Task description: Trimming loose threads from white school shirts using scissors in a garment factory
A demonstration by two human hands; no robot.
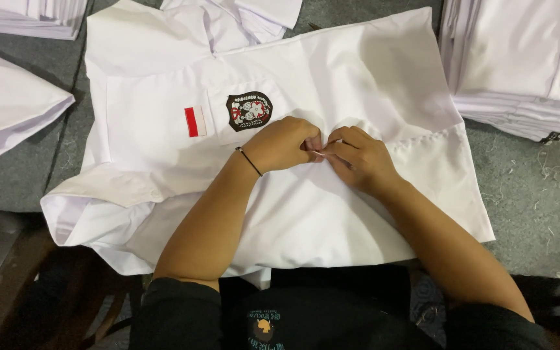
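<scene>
Two hands pinching the front of a white shirt

The left hand (282, 144) and right hand (360, 159) meet, fingers pinching the white cotton short-sleeved shirt (332, 214) spread on the grey table (526, 207); beyond, its red-and-white flag patch (195, 121), dark crest badge (249, 111), folded white shirt stack (520, 58).

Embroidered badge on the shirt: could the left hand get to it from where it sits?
Probably yes. The left hand lies just below the badge, with only flat shirt fabric between, though its fingers are pinching cloth.

Bright, even overhead light; white shirt (332, 214) near overexposed, soft shadows under hands, dim bottom edge, focus sharp.
</scene>
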